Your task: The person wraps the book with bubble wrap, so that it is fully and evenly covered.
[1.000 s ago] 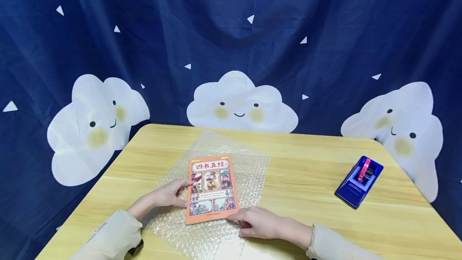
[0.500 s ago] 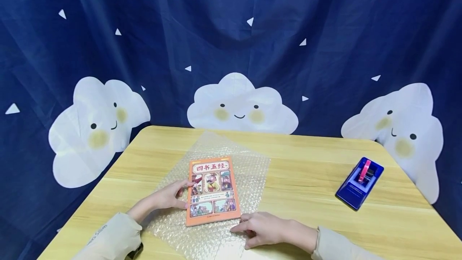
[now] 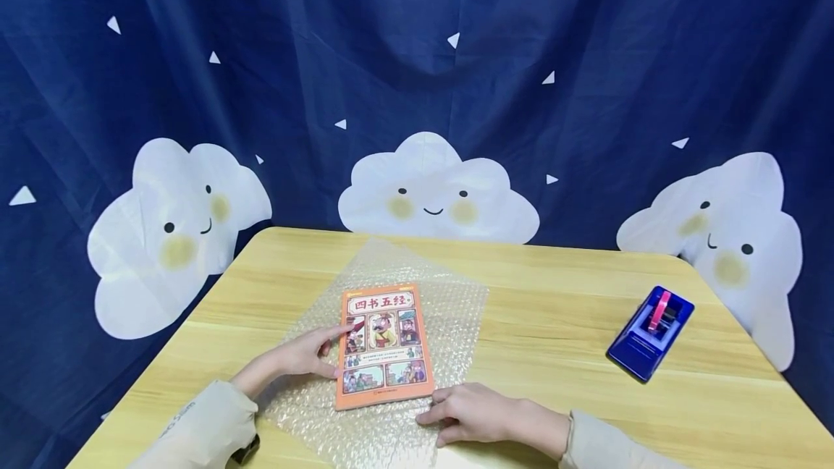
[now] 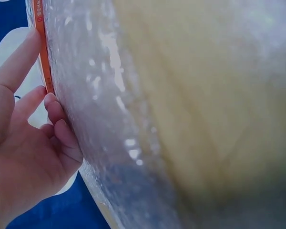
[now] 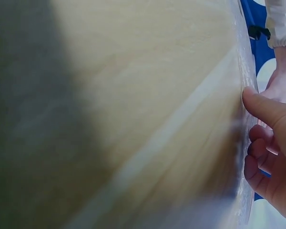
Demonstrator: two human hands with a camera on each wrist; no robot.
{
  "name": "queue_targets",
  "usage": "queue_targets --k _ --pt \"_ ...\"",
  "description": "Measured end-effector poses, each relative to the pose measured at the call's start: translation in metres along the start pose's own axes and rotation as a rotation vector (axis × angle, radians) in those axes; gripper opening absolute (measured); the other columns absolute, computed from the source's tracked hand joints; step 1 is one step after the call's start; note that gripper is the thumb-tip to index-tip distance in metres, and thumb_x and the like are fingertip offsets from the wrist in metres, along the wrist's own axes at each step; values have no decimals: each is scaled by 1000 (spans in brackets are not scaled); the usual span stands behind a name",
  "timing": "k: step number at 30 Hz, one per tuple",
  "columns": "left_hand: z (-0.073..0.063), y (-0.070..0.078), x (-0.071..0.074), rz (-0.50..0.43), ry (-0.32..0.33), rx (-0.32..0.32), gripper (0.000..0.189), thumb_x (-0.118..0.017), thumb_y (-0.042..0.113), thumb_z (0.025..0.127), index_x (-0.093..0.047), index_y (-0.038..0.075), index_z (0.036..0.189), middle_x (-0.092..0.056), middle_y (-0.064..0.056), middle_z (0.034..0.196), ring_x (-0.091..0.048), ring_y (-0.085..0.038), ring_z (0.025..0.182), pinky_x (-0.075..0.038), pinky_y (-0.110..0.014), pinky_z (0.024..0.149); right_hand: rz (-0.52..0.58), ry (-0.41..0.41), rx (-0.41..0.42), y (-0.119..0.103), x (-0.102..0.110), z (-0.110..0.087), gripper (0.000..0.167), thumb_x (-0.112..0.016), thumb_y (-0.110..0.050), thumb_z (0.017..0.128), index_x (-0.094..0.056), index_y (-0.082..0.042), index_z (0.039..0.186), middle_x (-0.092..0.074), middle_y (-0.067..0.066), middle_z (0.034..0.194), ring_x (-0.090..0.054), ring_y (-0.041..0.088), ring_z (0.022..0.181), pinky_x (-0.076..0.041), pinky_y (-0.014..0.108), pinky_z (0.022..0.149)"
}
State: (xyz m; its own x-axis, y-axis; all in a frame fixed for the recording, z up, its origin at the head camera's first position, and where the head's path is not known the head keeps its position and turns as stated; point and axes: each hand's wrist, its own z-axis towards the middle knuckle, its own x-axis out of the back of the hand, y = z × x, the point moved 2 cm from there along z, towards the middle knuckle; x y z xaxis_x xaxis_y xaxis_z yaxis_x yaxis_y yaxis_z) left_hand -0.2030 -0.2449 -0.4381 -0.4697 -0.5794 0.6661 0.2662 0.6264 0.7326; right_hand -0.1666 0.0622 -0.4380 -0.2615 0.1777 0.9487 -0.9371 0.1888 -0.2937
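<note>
An orange picture-covered book [image 3: 384, 347] lies flat on a sheet of clear bubble wrap [image 3: 456, 310]. My left hand [image 3: 302, 353] rests at the book's left side, one fingertip over the cover and the thumb by the lower edge. In the left wrist view, fingers of the left hand [image 4: 33, 157] touch the orange spine [image 4: 45, 67], while the others are bent against the wrap. Just off the book's lower right corner, my right hand [image 3: 476, 413] rests on the wrap with fingers loosely bent. The right wrist view has the right hand [image 5: 279, 152] touching the wrap with its thumb.
A blue tape dispenser [image 3: 641, 346] with a pink-red roll [image 3: 659, 310] stands toward the right side of the wooden table [image 3: 554, 295]. Behind the table hangs a dark blue curtain [image 3: 404, 78] with smiling clouds.
My right hand has come off the book's lower right corner and moved slightly right and nearer me, onto the wrap. The left hand and the book stay in about the same place.
</note>
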Motion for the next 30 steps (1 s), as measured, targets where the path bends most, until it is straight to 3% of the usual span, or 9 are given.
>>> queue_targets --k 4,11,22,30 --pt "1 1 2 10 -16 10 82 -75 18 74 -31 -1 140 -39 -4 72 -32 -13 63 -30 -21 55 18 -7 -12 1 -1 0 37 -57 -35 86 -64 -15 116 -59 -11 88 -41 -11 68 -30 -1 62" --pt "2 0 3 11 -20 10 80 -74 20 75 -32 -1 140 -39 -4 72 -32 -12 63 -29 -22 56 77 38 -7 4 2 1 30 -48 -31 93 -66 -14 111 -63 -8 101 -56 -5 89 -39 4 76" --pt "3 2 3 6 -31 40 82 -75 21 74 -31 -2 139 -40 -4 77 -34 -15 68 -29 -24 60 132 73 -76 5 8 5 28 -49 -32 93 -67 -15 106 -61 -11 91 -43 -10 70 -35 3 64" --pt "2 1 2 31 -18 41 81 -76 21 73 -34 -1 139 -40 -3 76 -35 -14 67 -30 -23 59 208 148 -105 10 8 8 24 -50 -28 93 -69 -15 101 -60 -12 84 -37 -11 64 -36 6 56"
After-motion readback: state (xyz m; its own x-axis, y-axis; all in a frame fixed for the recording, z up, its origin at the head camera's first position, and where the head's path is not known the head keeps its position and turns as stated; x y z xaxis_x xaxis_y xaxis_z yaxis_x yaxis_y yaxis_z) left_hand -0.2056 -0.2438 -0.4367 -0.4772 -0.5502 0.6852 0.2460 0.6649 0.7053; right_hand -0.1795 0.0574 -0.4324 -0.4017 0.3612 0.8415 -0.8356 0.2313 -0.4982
